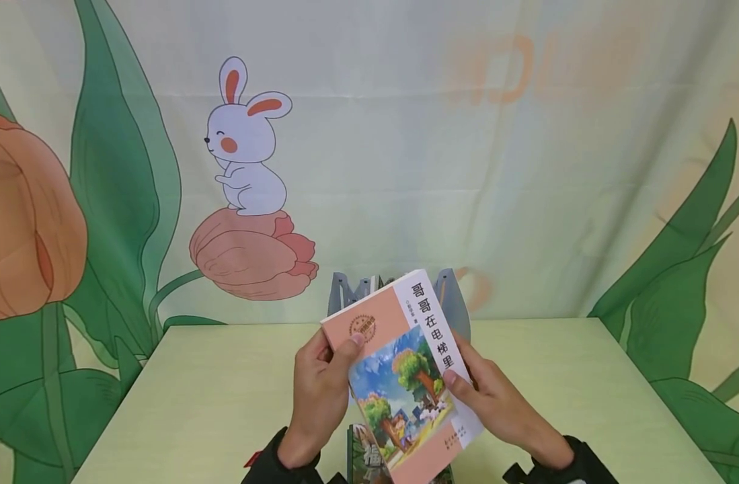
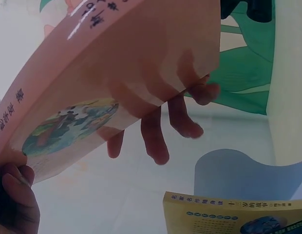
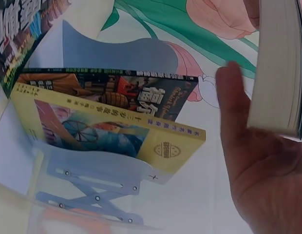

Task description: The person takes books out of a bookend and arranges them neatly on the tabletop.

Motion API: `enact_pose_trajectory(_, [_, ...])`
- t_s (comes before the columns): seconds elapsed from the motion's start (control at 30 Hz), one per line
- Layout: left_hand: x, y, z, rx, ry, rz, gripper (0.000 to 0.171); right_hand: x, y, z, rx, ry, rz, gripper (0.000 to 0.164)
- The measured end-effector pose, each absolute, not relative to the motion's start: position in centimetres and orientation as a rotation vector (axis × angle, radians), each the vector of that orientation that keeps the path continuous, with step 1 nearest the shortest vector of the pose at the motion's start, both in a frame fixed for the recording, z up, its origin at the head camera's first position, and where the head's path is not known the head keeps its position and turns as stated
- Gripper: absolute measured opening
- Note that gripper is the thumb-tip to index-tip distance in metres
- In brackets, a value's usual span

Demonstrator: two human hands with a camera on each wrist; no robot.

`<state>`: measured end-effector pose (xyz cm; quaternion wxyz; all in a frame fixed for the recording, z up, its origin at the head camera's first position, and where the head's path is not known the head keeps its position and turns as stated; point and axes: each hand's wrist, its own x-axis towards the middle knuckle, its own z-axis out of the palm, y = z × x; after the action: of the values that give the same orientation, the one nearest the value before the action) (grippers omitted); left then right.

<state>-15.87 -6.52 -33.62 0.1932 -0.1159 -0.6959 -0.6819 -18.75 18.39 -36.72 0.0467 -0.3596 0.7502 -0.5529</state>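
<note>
While fingers [image 1: 345, 356] grip it, the pink book [image 1: 401, 380] reads "哥哥在电梯里".

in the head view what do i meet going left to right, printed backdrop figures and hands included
orange tulip, tall green leaf, white rabbit, left hand, pink-and-white book, right hand, green leaves at the right edge

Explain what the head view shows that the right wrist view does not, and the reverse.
Only the head view shows the front cover of the rectangular pink-and-white paper book, with painted trees, and both black fabric sleeves. Only the right wrist view shows the Ferris wheel cover of the rectangular yellow paperback. Both share the first book, the bare right hand and the curved gray-blue bookend.
</note>
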Motion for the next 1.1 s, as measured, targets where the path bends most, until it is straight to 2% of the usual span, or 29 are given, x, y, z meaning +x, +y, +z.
enact_pose_trajectory(0.7, [-15.6, -6.1, -34.2, -0.229, -1.950, -1.971, 0.028, -17.4, 17.5, -37.7, -0.971, 2.258, -1.925, 0.049])
enact_pose_trajectory(1.1, [-15.7, -6.1, -34.1, -0.265, -1.920, -2.007, 0.028, -16.6, 17.2, -37.8, -0.954, 2.342, -2.040, 0.046])
